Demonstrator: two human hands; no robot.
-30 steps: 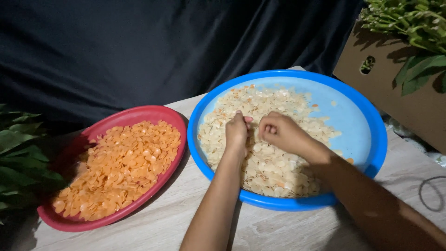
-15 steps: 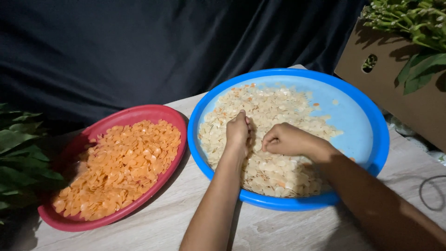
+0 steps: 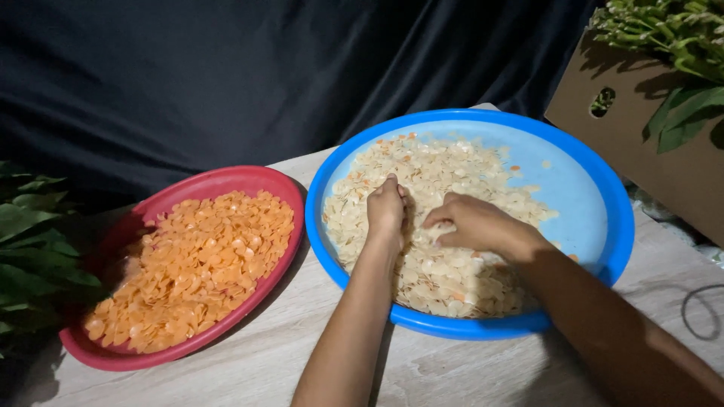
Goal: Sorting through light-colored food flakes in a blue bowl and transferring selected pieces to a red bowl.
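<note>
Both hands [image 3: 430, 218] in pale flakes [image 3: 445, 271]

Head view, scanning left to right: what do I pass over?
Dark green leaves → oval red tray of orange flakes → round blue basin of pale flakes → brown cardboard box.

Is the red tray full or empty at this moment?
Full. The red tray holds a heap of orange flakes that covers nearly all its floor; only the rim and the far left side show bare.
</note>
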